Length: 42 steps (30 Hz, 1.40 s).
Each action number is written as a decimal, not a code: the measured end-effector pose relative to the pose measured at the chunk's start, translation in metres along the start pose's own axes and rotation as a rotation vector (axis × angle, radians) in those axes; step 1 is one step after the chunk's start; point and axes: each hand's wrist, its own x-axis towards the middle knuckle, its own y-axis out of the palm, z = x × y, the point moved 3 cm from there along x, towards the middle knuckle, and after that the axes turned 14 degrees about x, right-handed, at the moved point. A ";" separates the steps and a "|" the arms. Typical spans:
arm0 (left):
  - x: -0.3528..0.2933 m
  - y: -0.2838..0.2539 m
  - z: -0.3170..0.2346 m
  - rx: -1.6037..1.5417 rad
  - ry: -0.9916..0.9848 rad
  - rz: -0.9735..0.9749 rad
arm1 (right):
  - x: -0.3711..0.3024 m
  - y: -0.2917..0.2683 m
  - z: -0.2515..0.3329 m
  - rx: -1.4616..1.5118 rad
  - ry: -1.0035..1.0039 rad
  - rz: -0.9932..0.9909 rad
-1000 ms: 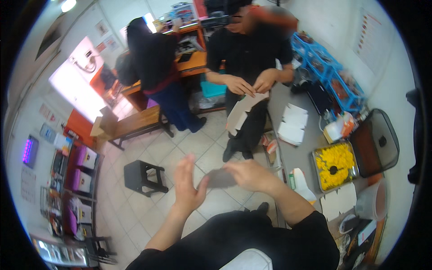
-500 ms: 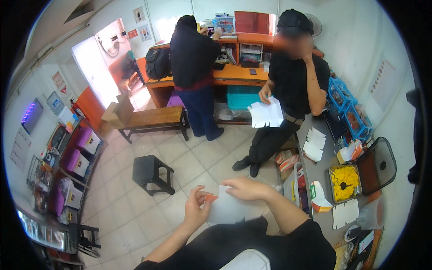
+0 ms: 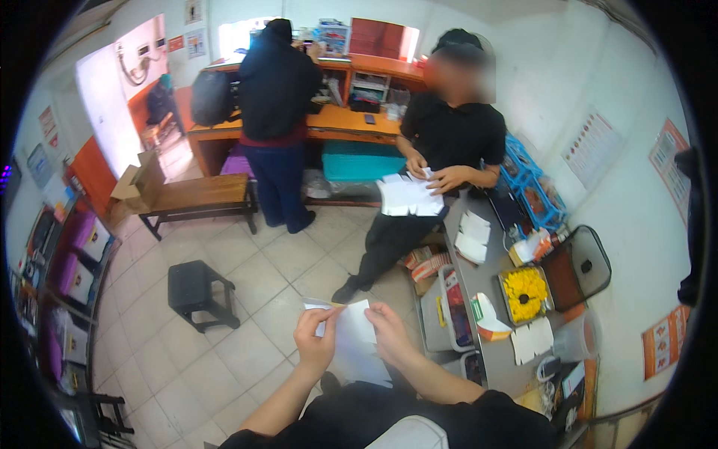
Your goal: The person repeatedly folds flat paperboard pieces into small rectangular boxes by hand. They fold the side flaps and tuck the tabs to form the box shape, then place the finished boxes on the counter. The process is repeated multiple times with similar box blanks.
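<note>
In front of my body, over the tiled floor, I hold a flat white cardboard box blank (image 3: 357,349) with both hands. My left hand (image 3: 315,335) pinches its left upper part, where a flap bends up and a small yellowish edge shows. The fingers of my right hand (image 3: 386,329) grip the upper right edge. To the right, on the dark counter (image 3: 490,280), lie more notched white blanks (image 3: 532,342) and a partly formed white, orange and green box (image 3: 490,318).
A co-worker (image 3: 456,138) leans at the counter, holding another white blank (image 3: 411,196) in both hands. Beyond the counter's edge sit a metal tray of yellow pieces (image 3: 525,288) and blue baskets (image 3: 535,183). A black stool (image 3: 196,288) and a wooden bench (image 3: 196,193) stand left; another person (image 3: 277,112) faces the orange desk.
My view has turned right. My hands have shifted on the blank, the right one now at its right edge, and its flap is bent up. The co-worker has lowered a hand onto their own blank.
</note>
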 end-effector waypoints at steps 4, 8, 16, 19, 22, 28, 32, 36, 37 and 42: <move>-0.019 0.023 0.004 -0.571 -0.470 0.263 | -0.004 -0.005 0.001 0.022 -0.032 0.000; -0.014 0.030 -0.019 -0.537 -0.528 0.320 | -0.018 0.002 0.007 -0.236 -0.236 0.078; -0.020 0.048 -0.044 -0.647 -0.502 0.298 | -0.025 -0.011 0.022 -0.206 -0.385 0.118; -0.022 0.058 -0.046 -0.611 -0.483 0.314 | -0.029 -0.020 0.028 -0.242 -0.393 0.084; -0.021 0.065 -0.050 -0.614 -0.464 0.341 | -0.034 -0.025 0.035 -0.260 -0.389 0.100; -0.020 0.071 -0.054 -0.586 -0.453 0.317 | -0.036 -0.028 0.044 -0.315 -0.373 0.126; -0.013 0.075 -0.048 -0.524 -0.414 0.305 | -0.027 -0.028 0.055 -0.331 -0.393 0.147; -0.004 0.080 -0.058 -0.417 -0.201 0.343 | -0.026 -0.023 0.079 -0.633 -0.652 0.139; -0.002 0.081 -0.064 -0.339 -0.120 0.330 | -0.027 -0.021 0.084 -0.753 -0.740 0.108; -0.003 0.107 -0.096 -0.338 0.094 0.432 | -0.023 -0.022 0.110 -1.041 -1.130 -0.015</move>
